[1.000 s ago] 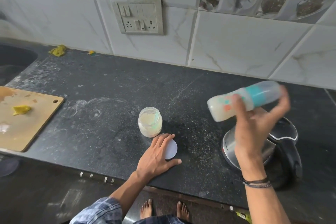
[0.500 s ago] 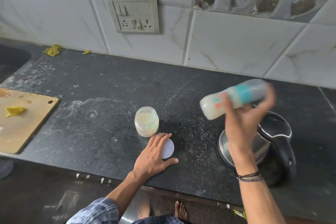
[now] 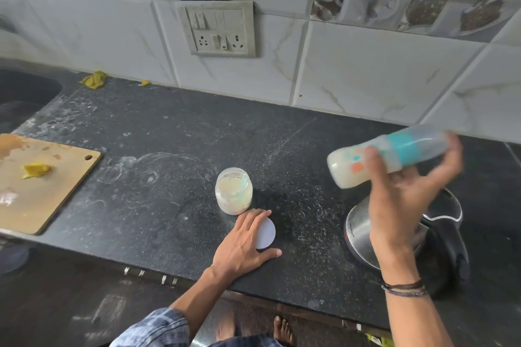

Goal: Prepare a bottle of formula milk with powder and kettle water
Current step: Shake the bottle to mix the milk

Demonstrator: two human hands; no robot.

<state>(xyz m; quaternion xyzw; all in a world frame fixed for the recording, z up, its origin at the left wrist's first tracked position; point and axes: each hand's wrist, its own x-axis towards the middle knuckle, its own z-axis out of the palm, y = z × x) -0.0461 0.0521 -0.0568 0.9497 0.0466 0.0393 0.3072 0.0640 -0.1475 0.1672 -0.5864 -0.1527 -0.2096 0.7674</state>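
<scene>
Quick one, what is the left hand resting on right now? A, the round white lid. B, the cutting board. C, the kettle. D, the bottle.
A: the left hand lies flat over the round white lid, just in front of the open jar.

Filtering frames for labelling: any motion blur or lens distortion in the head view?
Head view: right hand and bottle smeared by motion blur; left hand, jar and lid sharp; wide-angle lens bends the tile joints.
</scene>
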